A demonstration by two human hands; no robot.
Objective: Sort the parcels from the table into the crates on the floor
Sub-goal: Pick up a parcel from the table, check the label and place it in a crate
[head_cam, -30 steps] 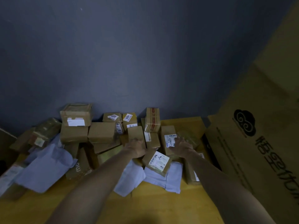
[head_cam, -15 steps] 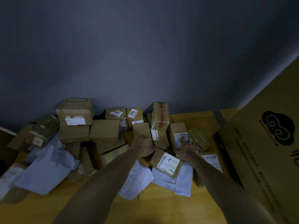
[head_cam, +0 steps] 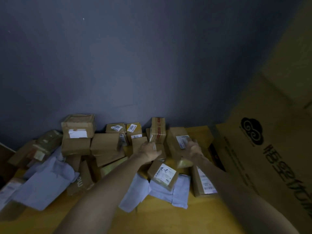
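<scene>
A heap of brown parcel boxes (head_cam: pixel 104 144) and pale plastic mailers (head_cam: pixel 45 183) lies on the yellow table (head_cam: pixel 168 218) against the dark wall. My right hand (head_cam: pixel 192 149) grips a long brown parcel with a white label (head_cam: pixel 177 141), which is tilted up above its neighbours. My left hand (head_cam: pixel 148 152) reaches in beside it, and its fingers curl round a small brown parcel (head_cam: pixel 162 150) below a red-taped box (head_cam: pixel 157 130). The fingertips of both hands are hidden behind the parcels. No crates are in view.
A very large printed carton (head_cam: pixel 270 157) stands along the table's right side, close to my right arm. A labelled box (head_cam: pixel 163 174) lies on white mailers (head_cam: pixel 170 191) just in front of my hands. Another labelled box (head_cam: pixel 202 181) sits under my right forearm.
Both hands have pushed deeper into the pile. My right hand has closed on the long labelled parcel and tipped it up; my left hand has shifted right onto the small parcel.
</scene>
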